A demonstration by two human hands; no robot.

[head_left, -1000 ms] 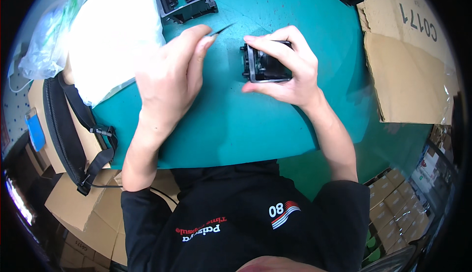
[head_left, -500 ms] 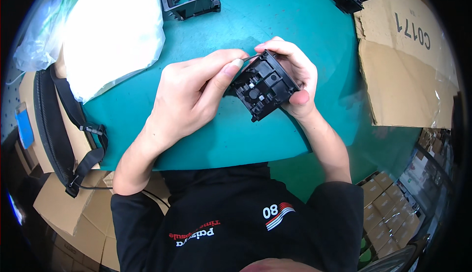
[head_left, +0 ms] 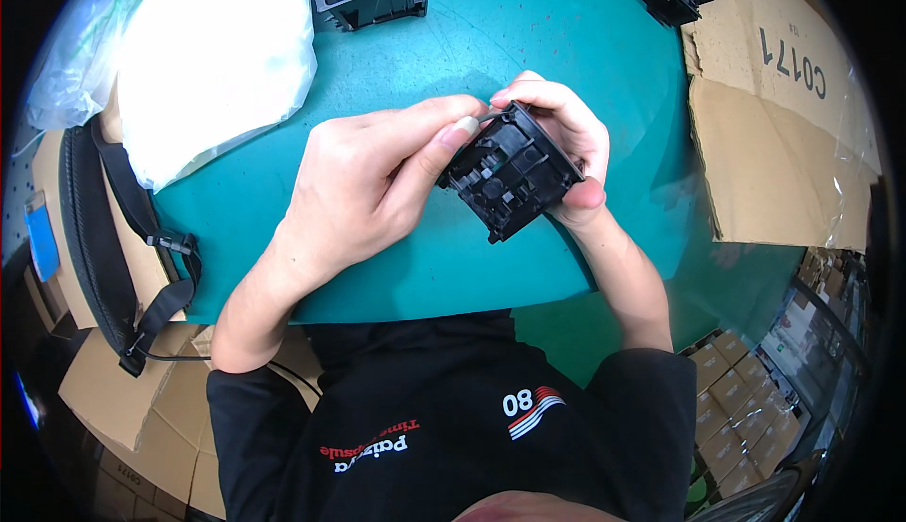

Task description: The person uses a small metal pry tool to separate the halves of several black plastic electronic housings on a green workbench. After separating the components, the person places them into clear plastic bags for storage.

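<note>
Holding a slim dark tool [head_left: 491, 116] at a boxy black plastic housing [head_left: 517, 175]

The left hand [head_left: 357, 177] pinches the tool between thumb and forefinger; the right hand [head_left: 578, 144] grips the tilted housing at mid-frame. The step looks like tool work at its upper corner, contact unclear; the next move seems to call for steady support. Beyond, a smooth green mat [head_left: 425, 281] bears an open black plastic frame [head_left: 385, 3], top centre-left.

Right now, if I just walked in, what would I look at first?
Probably the bright white bag at the upper left. Next, the black part near the middle: the right hand holds it, and the left hand pinches a thin dark tool near its top corner. Then the brown cardboard at the right.
</note>
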